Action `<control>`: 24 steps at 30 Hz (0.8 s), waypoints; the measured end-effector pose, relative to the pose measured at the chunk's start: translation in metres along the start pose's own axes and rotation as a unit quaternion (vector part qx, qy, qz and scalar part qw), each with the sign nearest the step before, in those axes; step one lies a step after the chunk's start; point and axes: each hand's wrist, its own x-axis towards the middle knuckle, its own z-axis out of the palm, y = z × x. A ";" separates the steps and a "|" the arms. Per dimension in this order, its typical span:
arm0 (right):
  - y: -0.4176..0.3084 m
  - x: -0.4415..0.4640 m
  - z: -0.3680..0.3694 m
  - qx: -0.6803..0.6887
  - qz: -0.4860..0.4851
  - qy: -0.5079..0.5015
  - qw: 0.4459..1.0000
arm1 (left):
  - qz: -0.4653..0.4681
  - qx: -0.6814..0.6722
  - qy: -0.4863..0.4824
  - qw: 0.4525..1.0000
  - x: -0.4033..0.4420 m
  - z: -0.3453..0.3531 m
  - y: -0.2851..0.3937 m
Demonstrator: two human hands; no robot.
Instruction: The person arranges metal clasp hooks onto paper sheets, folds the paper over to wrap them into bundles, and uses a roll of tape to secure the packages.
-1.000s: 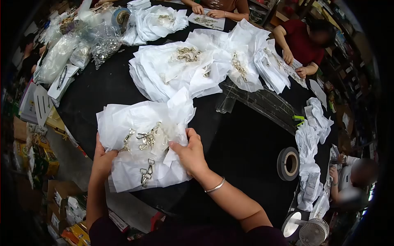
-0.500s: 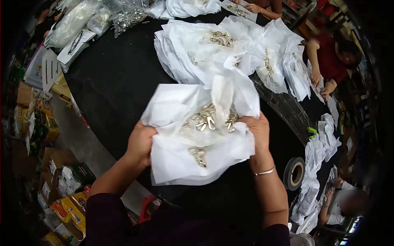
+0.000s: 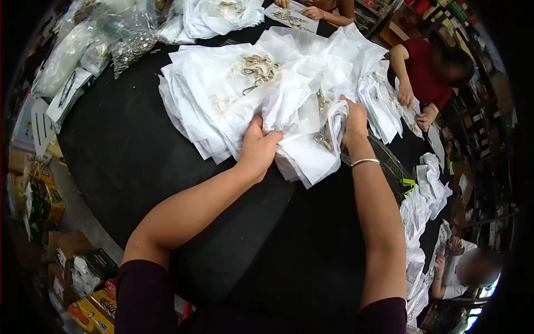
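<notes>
Between my two hands is a bundle of white paper sheets (image 3: 307, 158) with metal clasps (image 3: 323, 140) lying on it. My left hand (image 3: 259, 146) grips its left edge, the thumb on top of the paper. The right edge is held by my right hand (image 3: 355, 119), which has a bangle at the wrist; its fingers are partly hidden by paper. The bundle rests against a large pile of white sheets (image 3: 192, 94) on the black table. More metal clasps (image 3: 258, 71) lie on top of that pile.
Clear bags of metal parts (image 3: 133, 47) stand at the back left. Crumpled white packets (image 3: 414, 217) line the right edge, beside a green clip (image 3: 408, 182). Co-workers sit at the back (image 3: 328, 12), the right (image 3: 425, 72) and the lower right (image 3: 464, 267). Boxes (image 3: 72, 245) stand lower left.
Both hands have carried the paper bundle forward and to the right, from near my body to the large pile. The sheets are now more folded and bunched between the hands.
</notes>
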 end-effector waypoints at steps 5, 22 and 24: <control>0.011 -0.036 -0.025 0.061 -0.094 -0.016 0.994 | 0.036 0.033 -0.017 0.999 0.006 -0.011 -0.011; 0.058 -0.320 -0.400 -0.616 -0.108 0.470 0.623 | 0.024 0.154 -0.038 0.987 -0.064 -0.014 0.005; 0.049 -0.313 -0.425 -0.650 -0.028 0.473 0.594 | 0.024 0.199 -0.017 0.980 -0.117 -0.017 0.010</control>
